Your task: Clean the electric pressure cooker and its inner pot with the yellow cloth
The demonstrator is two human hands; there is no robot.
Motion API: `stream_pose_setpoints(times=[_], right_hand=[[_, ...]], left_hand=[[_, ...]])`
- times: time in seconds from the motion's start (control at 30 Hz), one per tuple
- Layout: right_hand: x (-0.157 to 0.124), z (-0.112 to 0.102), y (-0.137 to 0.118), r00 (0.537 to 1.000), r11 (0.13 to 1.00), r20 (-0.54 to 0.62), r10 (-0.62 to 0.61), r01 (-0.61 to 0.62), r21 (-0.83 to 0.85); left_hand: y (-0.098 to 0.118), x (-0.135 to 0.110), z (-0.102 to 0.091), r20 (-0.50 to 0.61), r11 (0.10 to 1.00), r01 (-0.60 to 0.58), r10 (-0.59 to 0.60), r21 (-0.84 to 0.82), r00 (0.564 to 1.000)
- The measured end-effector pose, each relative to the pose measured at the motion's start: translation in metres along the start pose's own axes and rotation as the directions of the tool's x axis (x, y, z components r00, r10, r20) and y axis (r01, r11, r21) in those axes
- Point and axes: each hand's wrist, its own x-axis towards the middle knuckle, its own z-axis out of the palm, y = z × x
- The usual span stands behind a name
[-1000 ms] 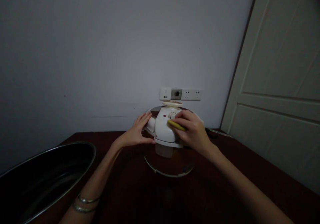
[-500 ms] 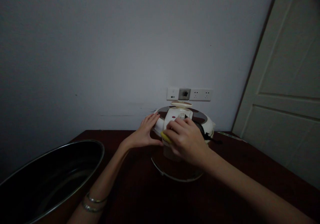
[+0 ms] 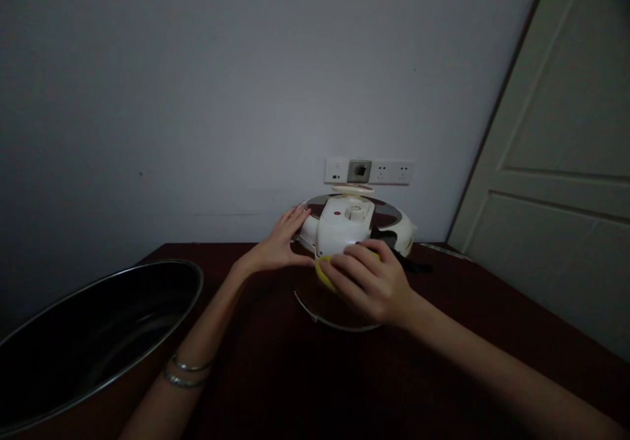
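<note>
A white electric cooker [image 3: 339, 233] with a brown-and-clear lid, a dial and a small red light stands near the wall. My left hand [image 3: 278, 246] steadies its left side, with the fingers spread over the rim and the thumb apart. My right hand [image 3: 377, 282] is closed around something yellow and soft [image 3: 325, 275], likely a sponge or cloth, against the cooker's lower front. The fingers cover most of it. Just behind that hand, a black cord or strap [image 3: 418, 266] trails to the right. A thin pale curved rim [image 3: 319, 322] lies on the table in front, partly behind my right hand.
A large pot [image 3: 197, 289] with a dark inside fills the lower left. Beneath everything is a dark red table [image 3: 472, 309]. Wall sockets [image 3: 391, 172] sit behind the cooker, and a pale panelled door [image 3: 556, 204] is at the right.
My right hand has moved down from the dial area to the cooker's lower front, uncovering the dial and more of the white housing. My left hand stays on the cooker's side.
</note>
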Motion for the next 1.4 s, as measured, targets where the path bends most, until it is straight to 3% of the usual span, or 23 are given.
stream_pose_setpoints(times=[0.1, 0.2, 0.3, 0.37, 0.4, 0.47, 0.5, 0.53, 0.6, 0.67, 0.8, 0.9, 0.97, 1.07, 1.17, 1.27, 1.4], right_hand=[[-0.050, -0.014, -0.016, 1.000, 0.993, -0.004, 0.013, -0.013, 0.119], [-0.093, -0.021, -0.033, 0.995, 0.980, 0.097, 0.026, -0.045, 0.193], [-0.121, -0.021, -0.043, 0.983, 0.961, 0.165, 0.075, -0.115, 0.250], [-0.131, -0.022, -0.045, 0.972, 0.941, 0.181, 0.151, -0.198, 0.274], [-0.135, -0.023, -0.044, 0.964, 0.929, 0.189, 0.188, -0.237, 0.285], [-0.139, -0.026, -0.042, 0.948, 0.903, 0.205, 0.245, -0.300, 0.308], [-0.141, -0.028, -0.040, 0.940, 0.889, 0.216, 0.264, -0.324, 0.324], [-0.142, -0.030, -0.039, 0.933, 0.874, 0.226, 0.280, -0.345, 0.343], [-0.141, -0.035, -0.038, 0.912, 0.830, 0.242, 0.330, -0.403, 0.386], [-0.138, -0.040, -0.037, 0.874, 0.748, 0.259, 0.411, -0.486, 0.452], [-0.130, -0.049, -0.038, 0.743, 0.466, 0.318, 0.588, -0.633, 0.618], [-0.131, -0.052, -0.037, 0.622, 0.287, 0.403, 0.671, -0.720, 0.632], [-0.134, -0.052, -0.037, 0.544, 0.180, 0.492, 0.679, -0.774, 0.608], [-0.136, -0.052, -0.036, 0.460, 0.043, 0.612, 0.643, -0.820, 0.571], [-0.134, -0.054, -0.033, 0.396, -0.065, 0.689, 0.607, -0.839, 0.539], [-0.131, -0.055, -0.034, 0.346, -0.218, 0.795, 0.498, -0.838, 0.501], [-0.138, -0.051, -0.044, 0.378, -0.408, 0.891, 0.251, -0.793, 0.452]], left_hand=[[0.003, 0.000, -0.001, 0.026, 0.999, 0.041, -0.041, 0.004, 0.999], [0.011, -0.002, -0.007, 0.062, 0.997, 0.079, -0.080, 0.026, 0.995], [0.032, -0.006, -0.019, 0.056, 0.993, 0.110, -0.112, 0.029, 0.992], [0.056, -0.010, -0.028, -0.058, 0.995, 0.103, -0.103, -0.001, 0.993], [0.070, -0.012, -0.031, -0.172, 0.996, 0.083, -0.088, -0.038, 0.981], [0.099, -0.017, -0.032, -0.359, 0.980, -0.020, -0.054, -0.199, 0.932], [0.113, -0.018, -0.030, -0.385, 0.956, -0.078, -0.040, -0.284, 0.922], [0.125, -0.020, -0.025, -0.350, 0.928, -0.103, -0.031, -0.358, 0.936], [0.144, -0.023, -0.008, -0.140, 0.910, -0.038, -0.023, -0.414, 0.990], [0.155, -0.026, 0.016, 0.078, 0.946, 0.060, -0.037, -0.320, 0.996], [0.152, -0.036, 0.067, 0.222, 0.975, 0.088, -0.041, -0.206, 0.974], [0.143, -0.045, 0.098, 0.285, 0.923, 0.215, -0.123, -0.319, 0.951], [0.139, -0.050, 0.114, 0.318, 0.833, 0.290, -0.146, -0.471, 0.937], [0.135, -0.056, 0.134, 0.372, 0.635, 0.397, -0.181, -0.663, 0.910], [0.129, -0.060, 0.149, 0.383, 0.467, 0.462, -0.259, -0.754, 0.887], [0.124, -0.065, 0.155, 0.310, 0.405, 0.442, -0.353, -0.800, 0.883], [0.124, -0.076, 0.156, 0.217, 0.423, 0.418, -0.445, -0.804, 0.869]])
